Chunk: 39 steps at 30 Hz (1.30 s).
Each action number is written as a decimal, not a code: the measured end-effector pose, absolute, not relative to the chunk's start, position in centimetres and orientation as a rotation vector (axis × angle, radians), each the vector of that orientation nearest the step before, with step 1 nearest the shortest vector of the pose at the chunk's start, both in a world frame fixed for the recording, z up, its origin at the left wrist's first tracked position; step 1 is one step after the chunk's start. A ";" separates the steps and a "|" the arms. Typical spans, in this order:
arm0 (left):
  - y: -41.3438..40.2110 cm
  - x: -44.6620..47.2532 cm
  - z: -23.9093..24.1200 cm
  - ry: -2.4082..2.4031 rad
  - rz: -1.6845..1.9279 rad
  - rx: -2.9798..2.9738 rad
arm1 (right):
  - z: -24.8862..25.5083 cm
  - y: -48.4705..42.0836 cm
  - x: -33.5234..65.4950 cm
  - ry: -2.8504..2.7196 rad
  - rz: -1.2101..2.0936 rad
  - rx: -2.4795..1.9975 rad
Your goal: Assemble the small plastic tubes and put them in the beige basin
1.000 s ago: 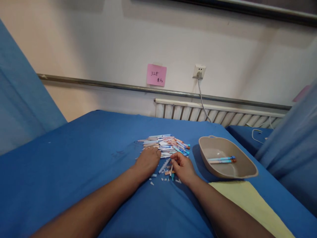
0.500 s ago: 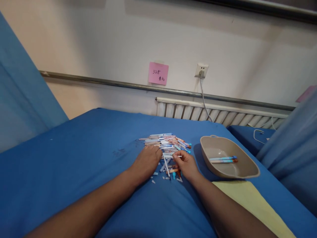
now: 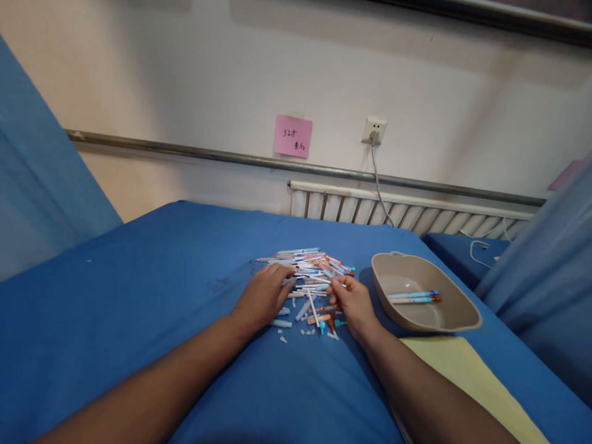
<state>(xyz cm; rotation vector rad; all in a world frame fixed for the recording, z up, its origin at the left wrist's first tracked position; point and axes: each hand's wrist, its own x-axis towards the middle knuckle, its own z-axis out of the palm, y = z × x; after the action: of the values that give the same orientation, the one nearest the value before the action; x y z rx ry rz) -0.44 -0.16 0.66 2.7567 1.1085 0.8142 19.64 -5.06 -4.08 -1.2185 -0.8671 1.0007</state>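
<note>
A pile of pen parts (image 3: 305, 259) lies mid-bed, with pale barrels and thin white pen refills. My right hand (image 3: 353, 302) pinches a white pen refill (image 3: 319, 279) whose dark-tipped end points left towards my left hand. At the left side of the pile is my left hand (image 3: 266, 292), its thumb apart from its fingers; I see nothing held in it. Between the hands another refill (image 3: 313, 308) lies slanted over loose barrels. Orange-brown and teal pen parts (image 3: 322, 328) and several small whitish tips (image 3: 283, 339) are scattered in front.
To the right, a beige basin (image 3: 428, 268) holds two assembled-looking pens (image 3: 414, 297). A yellow cloth (image 3: 462, 376) lies before it on the blue sheet (image 3: 152, 271). Behind are a radiator (image 3: 342, 206), a metal rail (image 3: 222, 155) and a plugged-in cable (image 3: 377, 172). Blue curtains hang at both sides.
My left hand has moved slightly left and its thumb has parted from the fingers. My right hand has lifted a little, with the refill now slanting towards the left hand.
</note>
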 end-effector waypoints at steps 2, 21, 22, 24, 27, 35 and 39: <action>0.2 -0.6 0.5 1.129 0.839 2.692 | -4.1 -5.1 19.7 -0.874 1.008 -1.212; 1.1 -1.8 1.4 1.265 0.376 2.741 | -3.2 -5.9 19.3 -0.943 1.017 -1.210; 1.1 -2.0 1.6 1.240 0.341 2.747 | -3.2 -5.9 19.3 -0.944 1.017 -1.207; 1.1 -2.5 1.9 1.148 0.226 2.752 | -3.1 -6.0 19.3 -0.946 1.018 -1.209; 0.8 -2.8 2.1 1.052 0.116 2.784 | -3.1 -6.1 19.2 -0.954 1.026 -1.213; -0.4 -2.0 1.8 1.033 0.151 2.930 | -4.2 -6.0 19.0 -1.027 1.040 -1.239; -0.9 -1.5 1.7 1.061 0.109 2.989 | -4.4 -6.0 18.9 -1.079 1.035 -1.262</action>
<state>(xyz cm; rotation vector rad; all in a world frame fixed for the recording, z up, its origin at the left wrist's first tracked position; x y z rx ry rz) -1.48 -0.88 1.69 2.9893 1.0606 0.1090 18.91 -5.99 -4.39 -1.2617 -1.0790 1.0351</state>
